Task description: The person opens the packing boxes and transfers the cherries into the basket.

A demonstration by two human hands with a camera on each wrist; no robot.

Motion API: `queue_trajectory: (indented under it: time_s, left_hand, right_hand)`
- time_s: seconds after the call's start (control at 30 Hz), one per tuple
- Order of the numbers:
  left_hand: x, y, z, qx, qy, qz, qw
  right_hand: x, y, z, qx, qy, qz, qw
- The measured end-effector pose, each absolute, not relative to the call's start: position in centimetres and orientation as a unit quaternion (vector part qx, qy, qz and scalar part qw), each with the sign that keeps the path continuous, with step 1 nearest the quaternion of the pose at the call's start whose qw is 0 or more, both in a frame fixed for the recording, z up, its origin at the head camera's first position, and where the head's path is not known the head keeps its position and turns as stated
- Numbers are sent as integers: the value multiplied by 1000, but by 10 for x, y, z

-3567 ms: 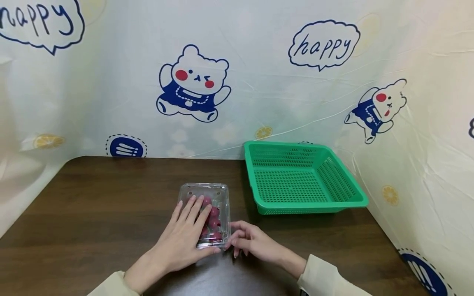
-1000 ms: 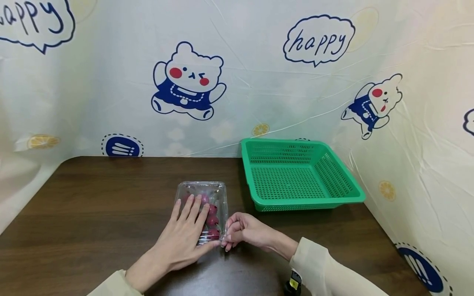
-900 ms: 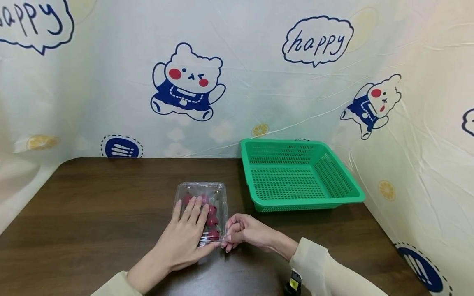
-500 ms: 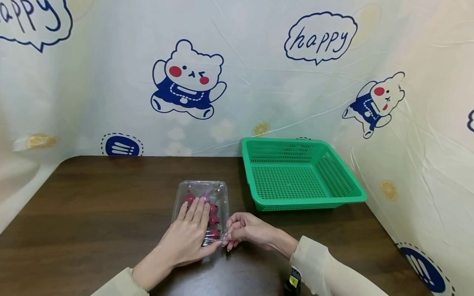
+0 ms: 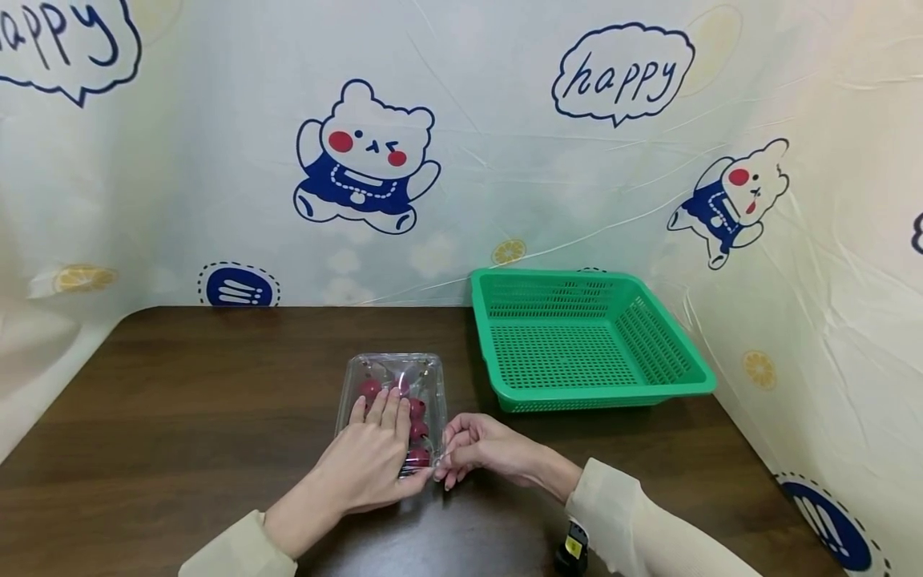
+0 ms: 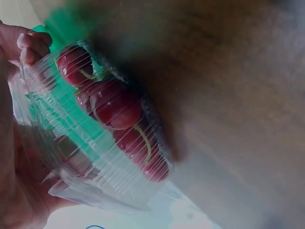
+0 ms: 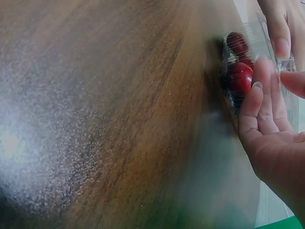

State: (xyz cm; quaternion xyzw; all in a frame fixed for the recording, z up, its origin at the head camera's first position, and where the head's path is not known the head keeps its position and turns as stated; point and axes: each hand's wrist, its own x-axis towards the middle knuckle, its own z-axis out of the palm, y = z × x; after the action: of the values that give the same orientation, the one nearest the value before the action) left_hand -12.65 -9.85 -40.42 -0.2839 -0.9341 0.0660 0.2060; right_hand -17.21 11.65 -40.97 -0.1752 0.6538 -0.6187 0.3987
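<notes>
A clear plastic clamshell box (image 5: 434,381) of cherries lies on the brown table, its lid down. My left hand (image 5: 368,461) rests flat on the lid, fingers straight and pointing away, thumb along the near edge. With bent fingers, my right hand (image 5: 485,450) pinches the box's near right corner between thumb and fingers. In the left wrist view, dark red cherries (image 6: 114,105) with green stems show through the ribbed plastic wall. The right wrist view has a cherry (image 7: 239,77) inside, close by my right fingertips (image 7: 251,105). My left palm hides part of the lid.
A green perforated basket (image 5: 609,397) stands at the back right of the table (image 5: 216,401), with nothing in it. A patterned cloth (image 5: 505,176) hangs behind and along both sides. A black device (image 5: 573,549) is strapped at my right wrist.
My right fingers, looser at the box's right side 3.6 seconds ago, now pinch its near corner. Over the last second my left hand has slid slightly toward the near right. The box stays put.
</notes>
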Motion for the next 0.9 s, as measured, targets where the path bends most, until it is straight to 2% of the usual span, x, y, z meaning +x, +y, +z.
queue_trajectory:
  time_s: [0.43,0.9]
  left_hand:
    - [-129,-95,-395,-296,-933,78,191]
    - [-125,-94,-391,-303,-925,113,202]
  right_hand:
    - [-173,116,-409,-168,673,-603,393]
    - [-173,115,-414,-167,669,-610,390]
